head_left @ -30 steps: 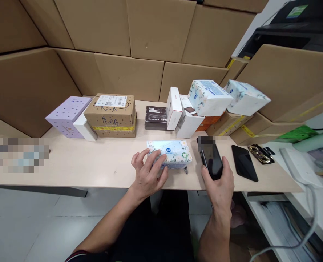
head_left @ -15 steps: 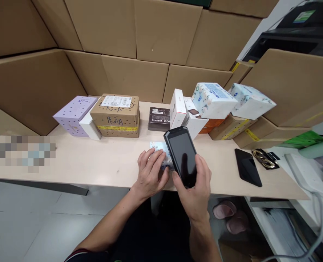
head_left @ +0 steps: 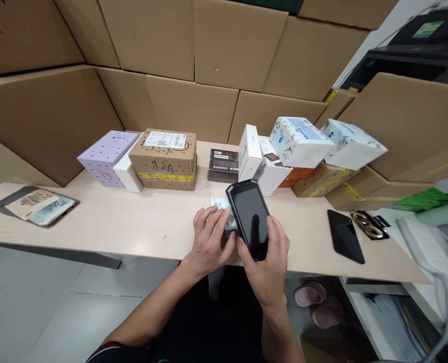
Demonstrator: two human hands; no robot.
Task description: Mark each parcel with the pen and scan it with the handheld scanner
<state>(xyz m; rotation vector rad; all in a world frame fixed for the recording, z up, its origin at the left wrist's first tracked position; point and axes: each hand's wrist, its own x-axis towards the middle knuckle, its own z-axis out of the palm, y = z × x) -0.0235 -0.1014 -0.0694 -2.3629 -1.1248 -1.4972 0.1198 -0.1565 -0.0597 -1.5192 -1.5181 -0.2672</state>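
The right hand grips a black handheld device above a tissue pack, which the left hand just beside it presses flat-fingered to the surface, with a dark phone off to the right and boxes lined up beyond.

Bare forearms, dark red-edged sleeve

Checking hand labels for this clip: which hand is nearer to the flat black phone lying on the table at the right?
Right. The right hand, holding a black handheld device, is closer to the flat black phone; the left hand rests on a tissue pack further away.
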